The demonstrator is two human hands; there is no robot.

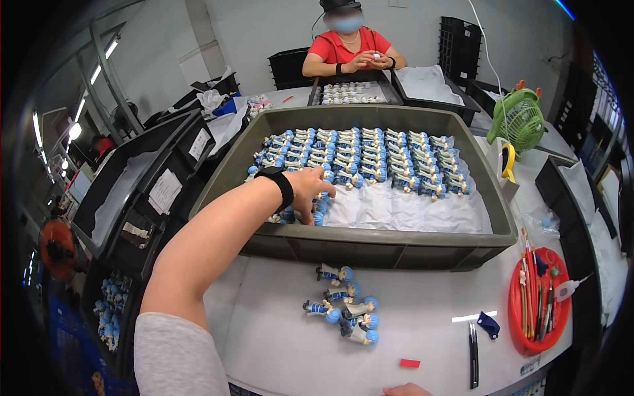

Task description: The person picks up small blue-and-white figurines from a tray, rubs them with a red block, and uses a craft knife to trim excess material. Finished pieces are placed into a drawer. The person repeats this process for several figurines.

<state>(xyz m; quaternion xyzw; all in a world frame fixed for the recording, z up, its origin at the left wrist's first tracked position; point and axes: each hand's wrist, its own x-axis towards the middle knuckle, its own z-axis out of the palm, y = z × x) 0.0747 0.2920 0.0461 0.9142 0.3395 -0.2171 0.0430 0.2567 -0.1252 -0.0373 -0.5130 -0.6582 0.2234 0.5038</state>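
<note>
My left hand reaches into a large olive-grey tray, over the figurines at its near left. Its fingers are spread and curved down, touching or just above the small blue-haired figurines there. Part of what lies beneath the palm is hidden. Rows of similar figurines lie on white lining sheet in the tray. Only a bit of my right hand shows at the lower edge; its fingers are hidden. Between my hands, several loose figurines lie on the white table.
At the right stands a red basket of brushes and pens. A black pen, a dark blue piece and a red strip lie nearby. A green fan stands beyond. Opposite, a person handles a small white piece.
</note>
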